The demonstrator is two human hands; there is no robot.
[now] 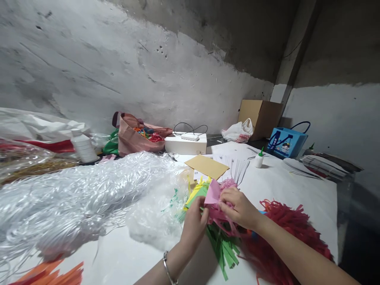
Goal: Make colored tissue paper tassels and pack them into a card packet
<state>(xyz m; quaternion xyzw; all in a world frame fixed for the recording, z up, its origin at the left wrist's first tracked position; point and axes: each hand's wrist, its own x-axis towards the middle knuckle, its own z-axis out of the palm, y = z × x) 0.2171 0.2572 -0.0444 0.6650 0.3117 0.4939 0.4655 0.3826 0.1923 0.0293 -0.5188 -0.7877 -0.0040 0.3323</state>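
The flat card [207,166] lies partly over paper sheets [200,175] on the table [297,183]. Behind it stands a low box [185,148] with a device [190,137] on top. Behind and left of the card sits a cloth bag [135,140] with strips [156,136] in it; farther left, a bottle [84,148]. Left of the card spreads a cord heap [89,190]. Before it, fringed paper [212,192] is between the left hand [194,219] and right hand [239,206]. Right of the card stands a glue bottle [259,161]; behind and right, a carrier bag [239,133] and a carton [257,113], then a tote [289,142].
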